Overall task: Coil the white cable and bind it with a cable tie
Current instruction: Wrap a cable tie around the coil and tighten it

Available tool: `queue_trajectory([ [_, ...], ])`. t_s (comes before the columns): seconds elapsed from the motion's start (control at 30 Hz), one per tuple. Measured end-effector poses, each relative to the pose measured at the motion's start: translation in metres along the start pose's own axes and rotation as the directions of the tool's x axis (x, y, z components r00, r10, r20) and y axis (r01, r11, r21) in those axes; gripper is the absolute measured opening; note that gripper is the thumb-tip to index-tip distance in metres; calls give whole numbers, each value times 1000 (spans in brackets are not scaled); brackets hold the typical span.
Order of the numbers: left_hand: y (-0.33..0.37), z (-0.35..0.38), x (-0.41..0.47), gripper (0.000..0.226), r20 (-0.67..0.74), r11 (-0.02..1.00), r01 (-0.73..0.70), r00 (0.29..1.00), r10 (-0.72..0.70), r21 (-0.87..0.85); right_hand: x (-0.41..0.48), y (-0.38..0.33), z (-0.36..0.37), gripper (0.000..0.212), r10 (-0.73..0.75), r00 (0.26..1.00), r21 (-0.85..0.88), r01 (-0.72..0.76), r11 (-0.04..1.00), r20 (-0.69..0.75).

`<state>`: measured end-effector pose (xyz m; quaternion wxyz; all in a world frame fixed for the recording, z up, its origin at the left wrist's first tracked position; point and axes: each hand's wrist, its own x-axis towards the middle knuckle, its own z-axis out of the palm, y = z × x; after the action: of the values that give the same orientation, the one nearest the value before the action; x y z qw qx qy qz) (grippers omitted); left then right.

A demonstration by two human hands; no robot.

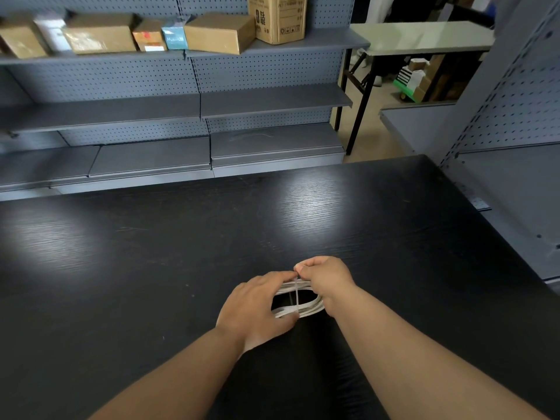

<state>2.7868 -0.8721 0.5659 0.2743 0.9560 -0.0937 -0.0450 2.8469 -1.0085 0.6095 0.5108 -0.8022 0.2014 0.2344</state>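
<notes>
Head view: the coiled white cable (307,309) lies on the black tabletop (181,253), toward its near edge and about mid-width. The left hand (254,307) grips the coil's left side, fingers laid over the far strands and thumb against the near ones. The right hand (325,281) pinches the end of the cable tie (297,299), which crosses the loops. To do this well, I judge the left hand should hold the loops bunched flat while the tie is drawn straight and snug, without twisting
</notes>
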Motion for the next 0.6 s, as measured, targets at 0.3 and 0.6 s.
queue_trajectory([
  [0.3,0,4,2,69,-2,1000,0,1000,0,31,3,-9,-7,18,25,996,-48,-21,999,82],
  [0.6,0,6,5,65,-3,1000,16,1000,-16,22,6,-7,-3,10,-24,999,-52,26,998,36],
])
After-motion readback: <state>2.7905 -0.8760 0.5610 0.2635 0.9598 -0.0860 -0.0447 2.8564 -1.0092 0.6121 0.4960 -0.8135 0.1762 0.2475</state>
